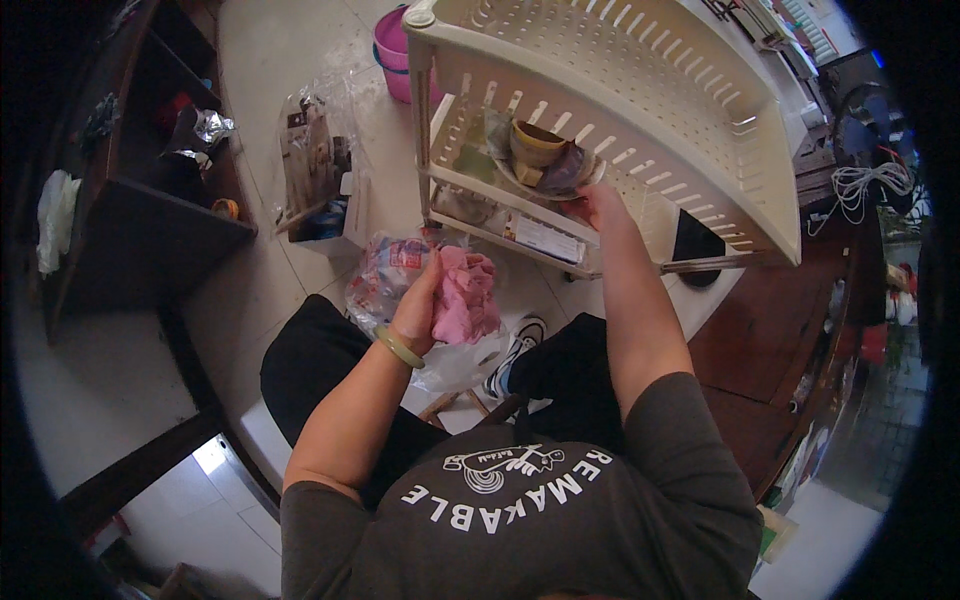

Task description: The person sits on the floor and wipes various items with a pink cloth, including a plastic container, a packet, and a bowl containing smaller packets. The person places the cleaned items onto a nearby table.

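My left hand (421,311), with a pale green bangle at the wrist, grips a crumpled pink cloth (466,294). Beside and behind the cloth is a clear plastic bag with red print (382,274); whether the hand holds it too is not plain. My right hand (600,204) reaches into the lower part of a cream plastic shelf rack (600,94) and holds the rim of a shallow dish (501,141). In the dish sit a yellow-brown bowl (537,144) and a dark wrapped item (564,169). The fingers under the dish are partly hidden.
A pink bucket (391,56) stands behind the rack. Left of the rack, a white box (330,236) and plastic-wrapped things are on the tiled floor. A dark cabinet (142,240) is at the left, a reddish-brown wooden surface (765,330) at the right. A white plastic bag (457,364) lies near my shoe.
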A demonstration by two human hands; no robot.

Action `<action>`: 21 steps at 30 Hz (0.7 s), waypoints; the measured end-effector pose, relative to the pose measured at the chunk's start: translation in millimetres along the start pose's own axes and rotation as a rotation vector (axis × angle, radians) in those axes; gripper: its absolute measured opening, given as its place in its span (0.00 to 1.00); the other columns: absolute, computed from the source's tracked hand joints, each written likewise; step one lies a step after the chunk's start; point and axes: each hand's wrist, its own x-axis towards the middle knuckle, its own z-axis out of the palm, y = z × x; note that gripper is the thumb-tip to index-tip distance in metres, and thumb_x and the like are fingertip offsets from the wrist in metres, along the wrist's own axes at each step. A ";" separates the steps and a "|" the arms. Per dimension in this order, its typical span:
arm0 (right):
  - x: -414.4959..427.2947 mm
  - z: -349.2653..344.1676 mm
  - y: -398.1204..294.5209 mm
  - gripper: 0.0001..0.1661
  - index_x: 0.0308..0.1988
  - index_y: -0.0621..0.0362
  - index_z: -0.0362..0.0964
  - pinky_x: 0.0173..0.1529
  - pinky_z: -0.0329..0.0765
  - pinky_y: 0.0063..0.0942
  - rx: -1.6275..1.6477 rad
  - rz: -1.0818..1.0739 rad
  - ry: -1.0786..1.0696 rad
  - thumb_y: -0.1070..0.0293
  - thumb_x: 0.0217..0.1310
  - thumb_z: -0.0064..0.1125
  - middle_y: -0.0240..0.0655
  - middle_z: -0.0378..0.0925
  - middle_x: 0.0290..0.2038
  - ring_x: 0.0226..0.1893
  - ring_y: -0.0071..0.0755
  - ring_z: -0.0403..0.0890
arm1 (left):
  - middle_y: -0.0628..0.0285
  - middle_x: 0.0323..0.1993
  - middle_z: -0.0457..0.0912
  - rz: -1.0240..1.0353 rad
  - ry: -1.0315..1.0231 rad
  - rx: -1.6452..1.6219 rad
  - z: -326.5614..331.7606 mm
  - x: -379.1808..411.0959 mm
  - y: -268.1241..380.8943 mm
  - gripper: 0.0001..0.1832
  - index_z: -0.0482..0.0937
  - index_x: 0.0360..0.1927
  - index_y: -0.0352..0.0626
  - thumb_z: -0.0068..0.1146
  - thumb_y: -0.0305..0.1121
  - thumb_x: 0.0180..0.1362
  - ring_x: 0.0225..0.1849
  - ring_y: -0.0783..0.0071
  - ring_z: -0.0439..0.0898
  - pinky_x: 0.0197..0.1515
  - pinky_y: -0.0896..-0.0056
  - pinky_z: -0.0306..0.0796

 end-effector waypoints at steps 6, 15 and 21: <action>13.3 -9.7 3.7 0.19 0.50 0.71 0.64 0.46 0.82 0.43 0.057 -0.001 -0.013 0.76 0.60 0.45 0.53 0.74 0.45 0.43 0.53 0.80 | 0.56 0.50 0.77 -0.009 -0.009 -0.009 6.0 1.7 1.6 0.34 0.69 0.57 0.37 0.37 0.59 0.65 0.50 0.65 0.77 0.56 0.65 0.70; 1.7 4.1 -4.0 0.20 0.50 0.72 0.64 0.43 0.82 0.46 0.109 -0.079 -0.008 0.80 0.56 0.43 0.52 0.74 0.45 0.43 0.55 0.79 | 0.58 0.45 0.80 0.004 0.059 -0.034 6.6 2.4 1.6 0.32 0.71 0.54 0.36 0.37 0.58 0.66 0.45 0.69 0.79 0.50 0.69 0.73; 3.2 -1.6 -4.7 0.17 0.45 0.74 0.65 0.31 0.84 0.48 0.138 -0.171 0.103 0.83 0.52 0.46 0.53 0.75 0.38 0.34 0.55 0.81 | 0.58 0.45 0.80 0.015 0.055 -0.032 2.7 3.7 3.0 0.33 0.71 0.54 0.36 0.36 0.58 0.66 0.44 0.68 0.80 0.50 0.69 0.73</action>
